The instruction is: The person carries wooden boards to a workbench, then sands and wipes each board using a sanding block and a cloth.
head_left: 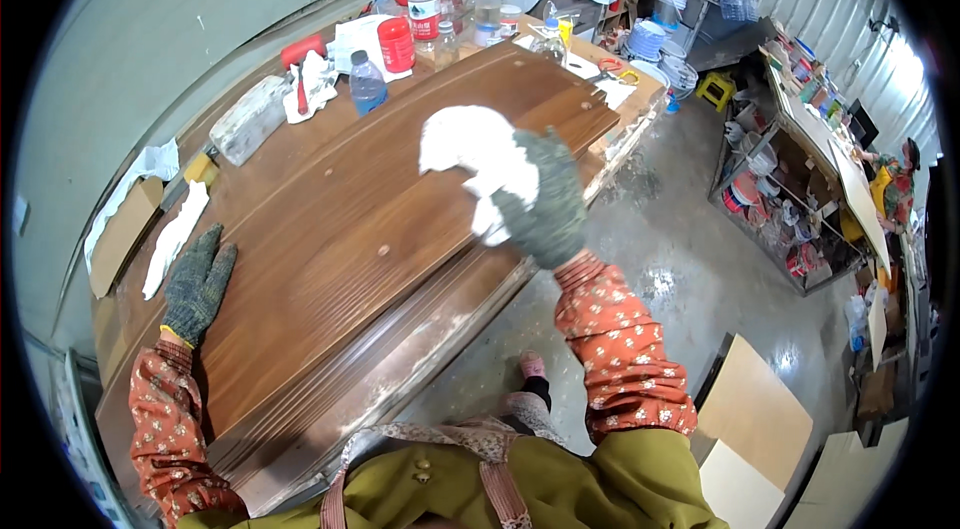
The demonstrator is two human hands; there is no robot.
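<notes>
A white cloth is gripped in the gloved right hand at two o'clock on the wooden panel; the left hand, spread flat at nine o'clock, steadies it.

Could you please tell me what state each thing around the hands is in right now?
Right hand: gloved, gripping the white cloth.
White cloth: crumpled, pressed on the wooden panel.
Left hand: gloved, flat on the panel, holding nothing.
Wooden panel: lying flat on the workbench.
Blue-capped bottle: upright, capped.
Red cup: upright.
</notes>
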